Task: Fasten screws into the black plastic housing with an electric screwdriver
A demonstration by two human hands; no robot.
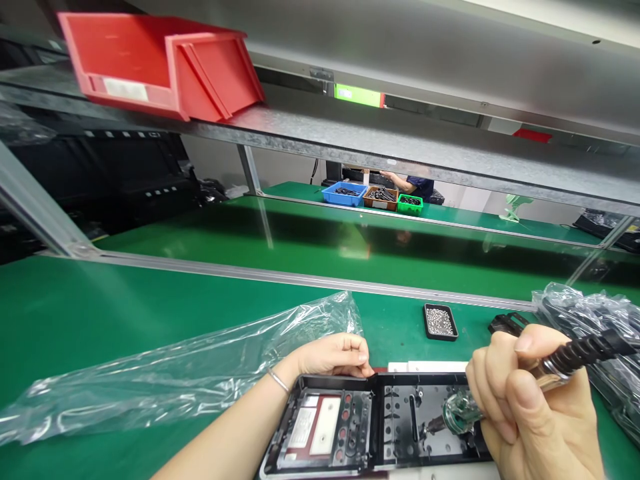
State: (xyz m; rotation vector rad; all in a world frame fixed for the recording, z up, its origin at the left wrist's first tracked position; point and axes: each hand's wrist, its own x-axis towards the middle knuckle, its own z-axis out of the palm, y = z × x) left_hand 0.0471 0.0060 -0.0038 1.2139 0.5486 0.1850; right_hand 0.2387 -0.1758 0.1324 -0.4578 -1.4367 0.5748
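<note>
A black plastic housing [380, 427] lies open-side up at the bottom middle, with a white label and red parts in its left half. My left hand [336, 355] rests curled on the housing's top left edge, fingers closed against it. My right hand [530, 407] is wrapped round a clear-bodied electric screwdriver [565, 360] with a black coiled cable. The tool's tip points down into the housing's right half. A small black tray of silver screws [439, 321] sits just beyond the housing.
A long clear plastic bag [190, 367] lies to the left on the green bench. More bagged black parts [595, 320] pile at the right. A red bin [160, 63] sits on the metal shelf overhead. Blue, brown and green bins [373, 196] and another person stand at the far bench.
</note>
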